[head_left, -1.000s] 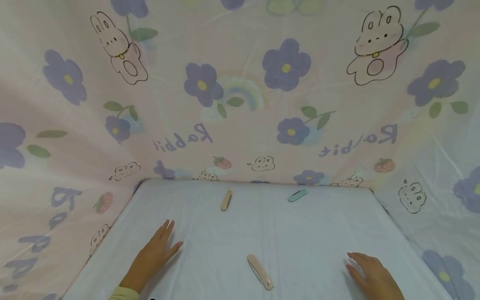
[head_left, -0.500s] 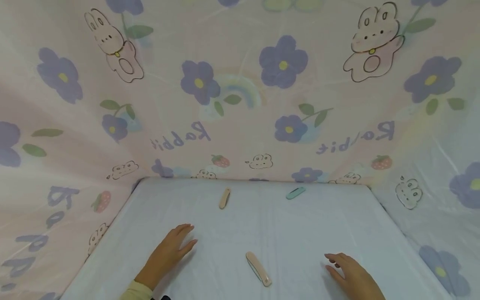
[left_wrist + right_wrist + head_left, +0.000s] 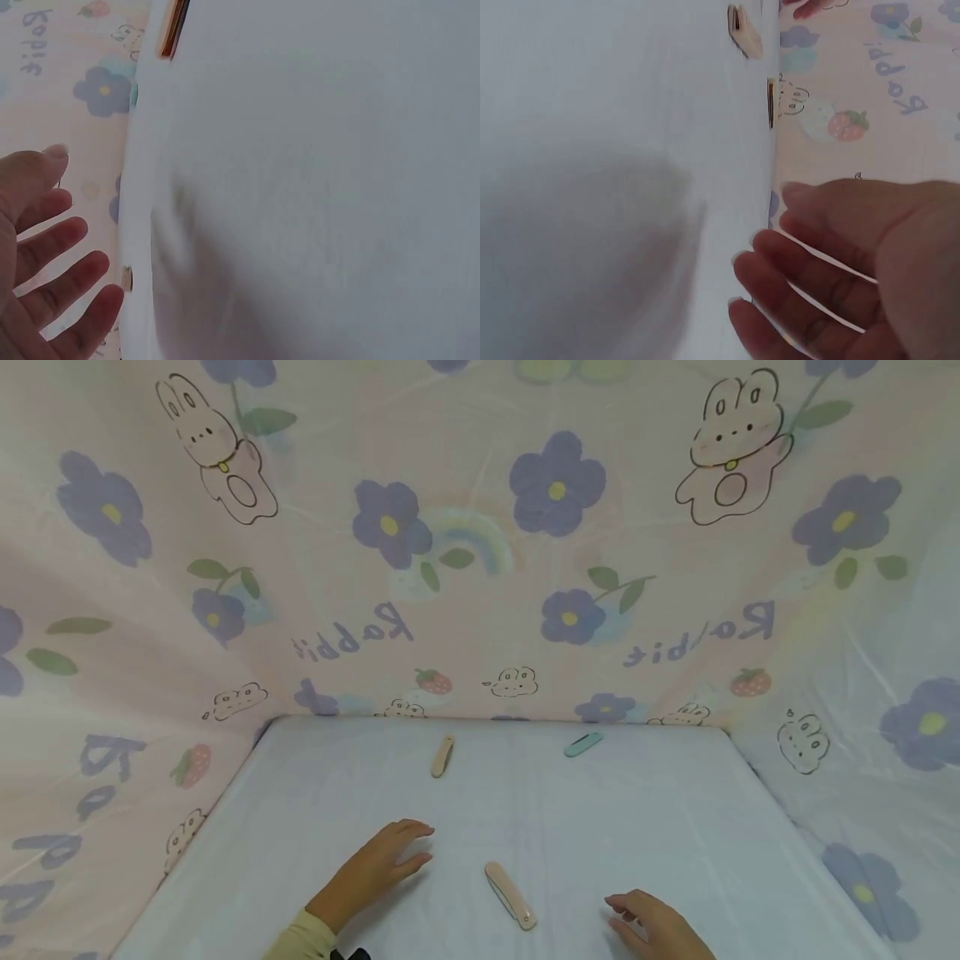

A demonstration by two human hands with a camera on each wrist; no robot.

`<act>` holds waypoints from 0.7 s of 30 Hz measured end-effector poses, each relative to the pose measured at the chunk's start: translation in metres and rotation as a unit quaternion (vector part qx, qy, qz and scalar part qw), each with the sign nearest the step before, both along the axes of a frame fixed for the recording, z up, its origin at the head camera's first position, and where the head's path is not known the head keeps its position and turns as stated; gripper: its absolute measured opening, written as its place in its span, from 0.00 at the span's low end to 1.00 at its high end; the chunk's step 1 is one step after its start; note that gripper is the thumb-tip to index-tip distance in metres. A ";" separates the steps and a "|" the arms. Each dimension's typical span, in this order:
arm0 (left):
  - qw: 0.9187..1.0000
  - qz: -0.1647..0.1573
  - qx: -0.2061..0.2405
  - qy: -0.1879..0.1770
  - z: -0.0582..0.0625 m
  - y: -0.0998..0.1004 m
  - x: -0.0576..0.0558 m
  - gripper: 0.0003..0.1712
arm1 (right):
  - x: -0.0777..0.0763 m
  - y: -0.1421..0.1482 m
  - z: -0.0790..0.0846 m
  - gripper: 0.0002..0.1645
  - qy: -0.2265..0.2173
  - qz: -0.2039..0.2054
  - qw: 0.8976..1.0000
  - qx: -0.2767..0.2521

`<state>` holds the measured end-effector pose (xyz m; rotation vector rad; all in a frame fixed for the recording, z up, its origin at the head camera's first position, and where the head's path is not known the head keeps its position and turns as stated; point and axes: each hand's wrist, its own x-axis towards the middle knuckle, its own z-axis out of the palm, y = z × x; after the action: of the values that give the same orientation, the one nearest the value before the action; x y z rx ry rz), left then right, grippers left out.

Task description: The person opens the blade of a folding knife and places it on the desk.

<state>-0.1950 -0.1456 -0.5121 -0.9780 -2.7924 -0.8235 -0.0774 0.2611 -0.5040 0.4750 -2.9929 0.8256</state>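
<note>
A pink folding knife [image 3: 510, 896], folded, lies at the front middle of the white table, between the hands. My left hand [image 3: 378, 868] is just left of it, fingers bent loosely and nothing in them. To its right is my right hand [image 3: 652, 927], also holding nothing, with thumb and fingers apart. Farther back lie a beige folding knife [image 3: 443, 756] and a teal folding knife [image 3: 583, 744]. The left wrist view has the left hand's fingers [image 3: 86, 270] spread, with the near knife [image 3: 174, 26] at the top. Relaxed right-hand fingers [image 3: 802, 285] show in the right wrist view.
White cloth covers the table [image 3: 337, 793]. Around its back and sides hangs a pale curtain [image 3: 480, 627] printed with rabbits, purple flowers and strawberries. A yellow sleeve [image 3: 303, 937] covers the left forearm.
Both hands have moved inward toward the pink folding knife, the left one rightward and the right one leftward. The knives stay in place on the table while the head view shifts slightly.
</note>
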 end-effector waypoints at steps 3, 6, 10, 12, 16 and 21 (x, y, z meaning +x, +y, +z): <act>1.000 -0.011 -0.005 -0.001 -0.001 0.010 0.001 0.22 | 0.002 -0.006 -0.005 0.16 -0.009 0.021 1.000 -0.015; 1.000 -0.028 -0.006 -0.005 -0.003 0.019 0.001 0.22 | 0.003 -0.012 -0.008 0.17 -0.018 0.024 0.999 -0.020; 0.999 -0.050 -0.014 -0.002 -0.006 0.030 0.000 0.22 | 0.004 -0.023 -0.009 0.18 -0.052 0.021 0.998 -0.032; 0.998 -0.061 -0.019 -0.003 -0.008 0.035 0.000 0.23 | 0.003 -0.028 -0.009 0.19 -0.066 0.024 0.997 -0.035; 0.996 -0.087 -0.034 -0.004 -0.010 0.047 -0.001 0.23 | 0.001 -0.036 -0.008 0.19 -0.089 0.026 0.995 -0.038; 0.992 -0.118 -0.050 -0.001 -0.012 0.061 -0.002 0.21 | 0.001 -0.046 -0.011 0.19 -0.099 0.034 0.993 -0.047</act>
<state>-0.1968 -0.0849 -0.5245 -1.3438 -2.7797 -0.7132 -0.0766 0.2153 -0.5149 0.5237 -3.1110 1.0742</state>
